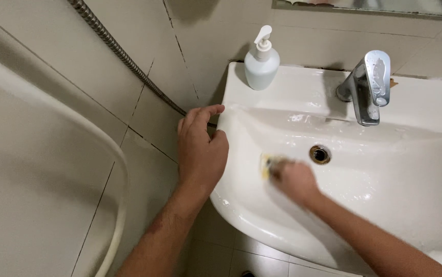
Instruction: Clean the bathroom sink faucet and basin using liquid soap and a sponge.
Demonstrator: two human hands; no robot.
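Head view. A white ceramic sink (241, 215) is seen from above, fixed against a tiled wall. The left hand (200, 149) is laid flat over the sink's left rim, fingers loosely spread and holding nothing; it serves as a brace. The right hand (294, 180) is inside the basin, closed around a small yellow sponge (267, 166), which is pressed against the left inner wall of the basin, just left of the drain (319, 154). The right hand and sponge are blurred, so the exact grip cannot be made out.

Judgement on the scrubbing in hand: even pressure is best kept on the sponge, with strokes carried along the basin's curve and the left hand kept planted on the rim for steadiness. The wet glaze is judged slippery, so a firm hold on the sponge is advised.

Surroundings. A chrome tap (367, 87) stands at the far edge of the sink, its spout reaching over the basin above the drain; it is judged the nearest obstruction should strokes be carried to the far right. A white pump soap bottle (261, 64) stands on the far left corner of the sink, well apart from both hands. A metal shower hose (123, 56) runs diagonally down the wall behind the left hand. A curved white rim (121, 169) is seen at the left.
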